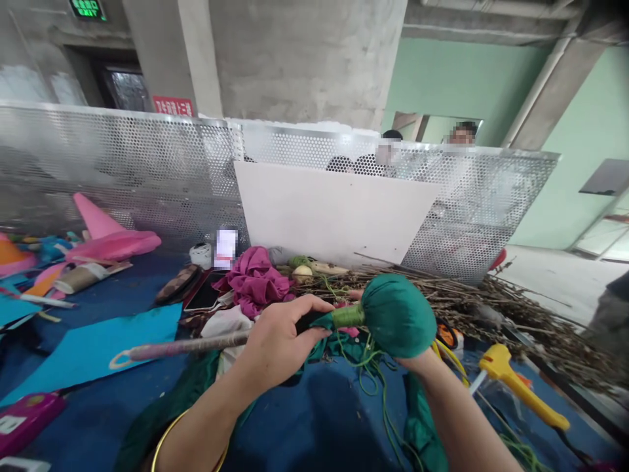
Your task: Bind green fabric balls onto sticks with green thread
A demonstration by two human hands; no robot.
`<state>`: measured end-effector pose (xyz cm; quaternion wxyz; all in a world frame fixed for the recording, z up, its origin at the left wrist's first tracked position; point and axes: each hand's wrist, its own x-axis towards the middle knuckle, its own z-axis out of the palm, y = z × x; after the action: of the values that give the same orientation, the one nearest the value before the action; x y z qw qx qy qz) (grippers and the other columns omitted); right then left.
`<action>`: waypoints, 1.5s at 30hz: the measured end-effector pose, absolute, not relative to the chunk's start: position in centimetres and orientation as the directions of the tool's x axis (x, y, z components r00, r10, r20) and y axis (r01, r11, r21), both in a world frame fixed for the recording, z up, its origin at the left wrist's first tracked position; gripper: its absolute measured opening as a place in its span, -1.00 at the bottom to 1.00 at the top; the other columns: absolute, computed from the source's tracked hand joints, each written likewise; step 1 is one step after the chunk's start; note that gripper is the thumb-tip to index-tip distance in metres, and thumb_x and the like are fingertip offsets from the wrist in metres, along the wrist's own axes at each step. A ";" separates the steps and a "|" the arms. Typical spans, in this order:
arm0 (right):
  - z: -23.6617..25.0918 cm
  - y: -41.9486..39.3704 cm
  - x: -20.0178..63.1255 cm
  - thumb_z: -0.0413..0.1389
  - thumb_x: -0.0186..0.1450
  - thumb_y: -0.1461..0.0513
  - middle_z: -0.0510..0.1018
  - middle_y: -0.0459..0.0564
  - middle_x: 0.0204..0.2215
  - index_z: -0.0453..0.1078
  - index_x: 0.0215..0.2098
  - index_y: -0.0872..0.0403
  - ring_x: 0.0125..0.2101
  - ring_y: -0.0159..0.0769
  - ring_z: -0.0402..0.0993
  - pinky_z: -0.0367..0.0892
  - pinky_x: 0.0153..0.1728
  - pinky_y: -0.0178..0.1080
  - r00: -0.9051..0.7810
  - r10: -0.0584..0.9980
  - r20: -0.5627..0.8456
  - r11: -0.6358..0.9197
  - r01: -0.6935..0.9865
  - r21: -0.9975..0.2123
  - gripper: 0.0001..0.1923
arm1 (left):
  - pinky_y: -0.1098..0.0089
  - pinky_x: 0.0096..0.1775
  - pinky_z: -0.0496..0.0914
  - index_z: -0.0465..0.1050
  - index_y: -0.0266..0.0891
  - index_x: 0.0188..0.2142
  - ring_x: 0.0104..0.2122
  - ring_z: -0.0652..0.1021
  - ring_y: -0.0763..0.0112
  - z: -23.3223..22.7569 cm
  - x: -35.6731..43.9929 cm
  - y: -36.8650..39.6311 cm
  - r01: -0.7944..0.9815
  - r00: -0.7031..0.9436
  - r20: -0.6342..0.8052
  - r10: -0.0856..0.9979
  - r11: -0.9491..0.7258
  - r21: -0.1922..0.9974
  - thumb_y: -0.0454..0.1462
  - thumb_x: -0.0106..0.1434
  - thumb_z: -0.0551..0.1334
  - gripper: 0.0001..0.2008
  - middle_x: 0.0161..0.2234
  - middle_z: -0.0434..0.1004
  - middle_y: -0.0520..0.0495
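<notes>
My left hand (280, 337) grips a long wooden stick (191, 344) near its end, where a round ball wrapped in green cloth (399, 314) is tied on with green thread (346, 316). My right hand (415, 359) is mostly hidden behind and under the green ball, cupping it from below. Loose green thread (378, 387) hangs down from the neck of the ball. The stick points left and ends in a loop. A gold bangle (170, 436) sits on my left wrist.
A blue-covered table (304, 413) holds a magenta cloth (255, 278), a pile of dry twigs (491, 308), a yellow glue gun (515, 383), a phone (206, 292), pink cones (105, 233) and teal sheets (98, 344). A perforated metal screen (147, 170) with a white board (334, 213) stands behind; people sit beyond.
</notes>
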<state>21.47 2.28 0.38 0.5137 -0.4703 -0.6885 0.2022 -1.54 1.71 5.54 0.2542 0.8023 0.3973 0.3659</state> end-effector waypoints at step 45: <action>0.7 -1.7 12.6 0.40 -0.02 0.17 0.10 -0.29 -0.72 0.30 -0.61 0.12 -0.70 -0.57 -0.09 -0.07 -0.72 -0.45 0.285 0.958 -0.011 0.180 -0.634 -0.752 -0.65 | 0.27 -0.29 0.41 0.33 -0.24 -0.08 -0.33 0.55 0.24 1.2 1.7 0.5 0.715 0.429 0.739 0.519 -0.695 0.073 -0.36 0.36 -0.02 -0.78 -0.26 0.57 -0.13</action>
<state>12.56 -1.74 0.67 0.7286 -0.3341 -0.2430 0.5463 1.70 0.47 1.16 -0.1270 0.8358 0.3693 0.3860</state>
